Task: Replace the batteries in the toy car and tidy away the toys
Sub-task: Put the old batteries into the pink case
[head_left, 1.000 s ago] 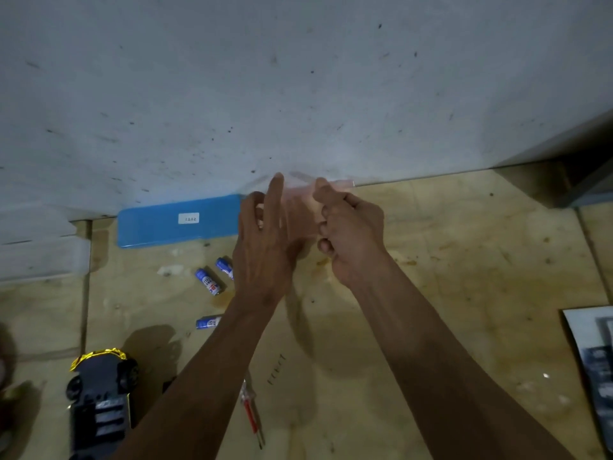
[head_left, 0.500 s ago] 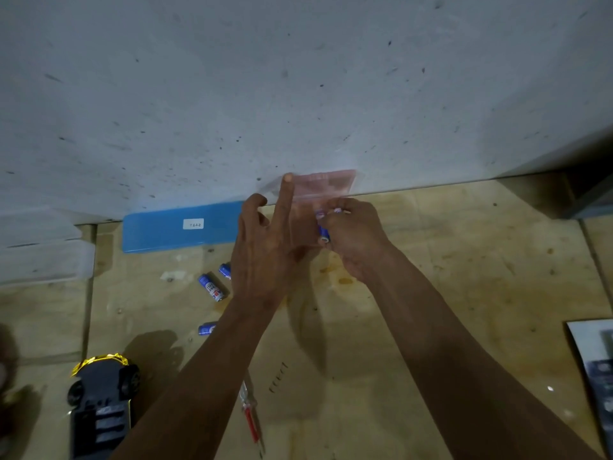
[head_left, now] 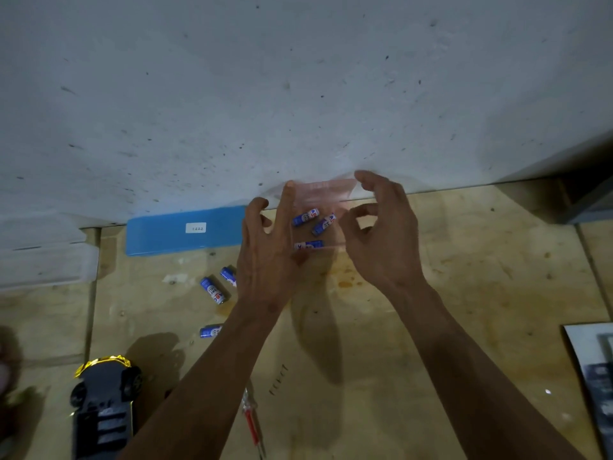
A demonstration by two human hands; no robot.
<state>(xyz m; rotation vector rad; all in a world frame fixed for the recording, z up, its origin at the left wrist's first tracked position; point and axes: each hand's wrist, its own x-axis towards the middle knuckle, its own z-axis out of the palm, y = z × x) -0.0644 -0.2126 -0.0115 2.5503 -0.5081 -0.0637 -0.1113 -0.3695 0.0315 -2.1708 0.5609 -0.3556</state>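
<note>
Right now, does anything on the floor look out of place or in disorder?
Yes. Three blue cylindrical batteries lie scattered loose on the wooden floor, and the black and yellow toy car lies upside down. A red-handled screwdriver lies beside the left forearm. Nothing looks spilled or broken.

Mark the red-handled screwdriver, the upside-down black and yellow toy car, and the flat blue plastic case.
Red-handled screwdriver (head_left: 251, 423): head view, on the red handle.
Upside-down black and yellow toy car (head_left: 103, 406): head view, on the black underside.
Flat blue plastic case (head_left: 159, 232): head view, on the blue top face.
</note>
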